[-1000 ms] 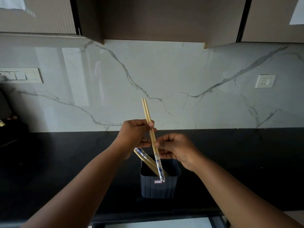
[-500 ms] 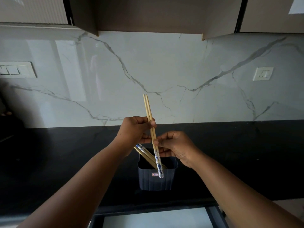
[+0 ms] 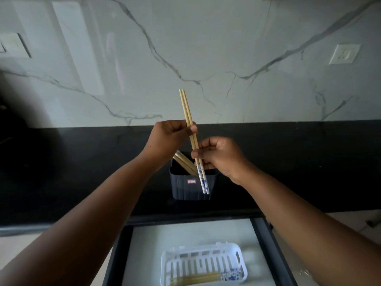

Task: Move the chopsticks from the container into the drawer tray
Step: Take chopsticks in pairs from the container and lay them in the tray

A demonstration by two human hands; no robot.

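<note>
Above the dark desk (image 3: 61, 172) I see both hands on a pair of chopsticks (image 3: 190, 129), nearly upright, patterned ends down, plain ends leaning slightly left. My left hand (image 3: 167, 141) pinches it mid-shaft; my right hand (image 3: 218, 156) pinches lower. Behind stands the container (image 3: 191, 187) with more chopsticks (image 3: 185, 165) leaning left. Below the desk edge, the open drawer (image 3: 266, 244) shows a white tray (image 3: 204, 265) holding blurred chopsticks.

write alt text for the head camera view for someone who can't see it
Both hands hold a pair of chopsticks nearly upright above a dark container on a black counter: the left hand grips higher, the right hand lower. More chopsticks lean in the container, and an open drawer below holds a white tray with chopsticks in it.
</note>
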